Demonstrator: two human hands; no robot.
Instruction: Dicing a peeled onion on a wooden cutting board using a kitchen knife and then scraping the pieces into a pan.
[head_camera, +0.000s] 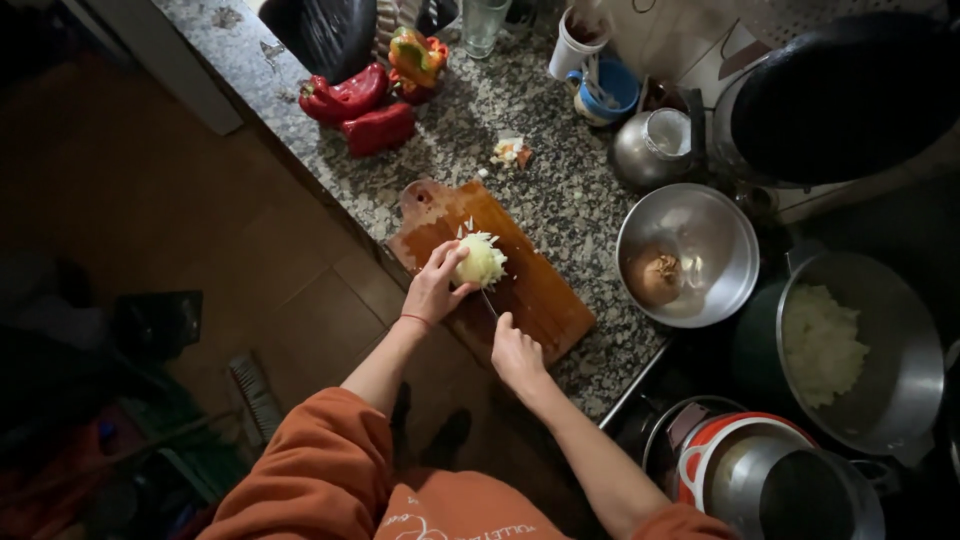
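Onion (481, 260): peeled, pale, partly cut into fine slices at its far side. Sits on the wooden cutting board (545, 300), toward the board's middle. A few loose slivers lie just above it on the board.

Left hand (433, 287): fingers curled over the onion's near side, fingertips pressing it down onto the board. Thin red band at the wrist.

Right hand (515, 352): closed in a fist around the handle of a knife (488, 303). Blade is narrow and dark, its tip reaching the onion's underside edge; whether it is in the cut cannot be told.

Board lies at an angle on a speckled granite counter (560, 190), near the counter's front edge.

Surroundings: a steel bowl (720, 230) just right of the board holds one unpeeled onion (655, 277). Further right, a large pot (900, 400) holds chopped white pieces. Three red peppers (360, 105) lie at the far left of the counter, well apart from the board. A small heap of scraps (511, 151) sits between peppers and bowl. Orange sleeves on both arms.
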